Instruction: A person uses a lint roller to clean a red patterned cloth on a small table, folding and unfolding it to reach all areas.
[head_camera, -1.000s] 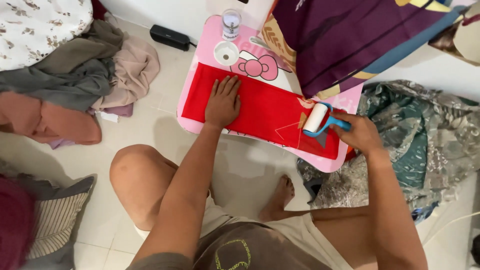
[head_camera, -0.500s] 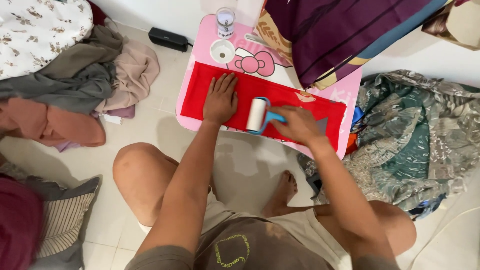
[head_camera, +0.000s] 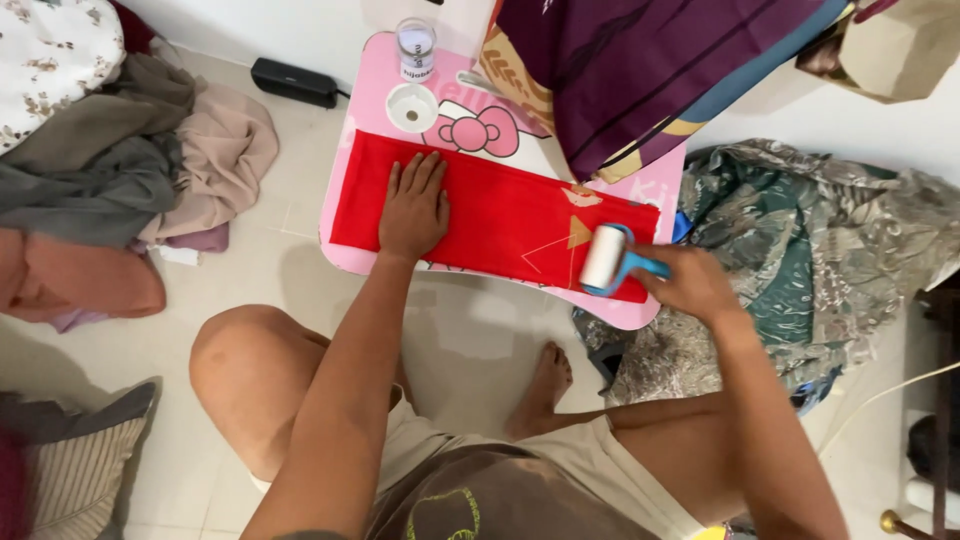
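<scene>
The lint roller's blue handle (head_camera: 650, 268) is mostly hidden inside the right hand (head_camera: 690, 285) (only its neck shows); the purple cloth (head_camera: 660, 70) is cropped by the top edge.

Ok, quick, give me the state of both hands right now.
Left hand: open, pressed flat on the red cloth.
Right hand: closed around the blue handle of the lint roller.

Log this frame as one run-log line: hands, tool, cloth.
left hand: flat on red cloth | right hand: grips lint roller at cloth's right end | surface: pink lap table
</scene>
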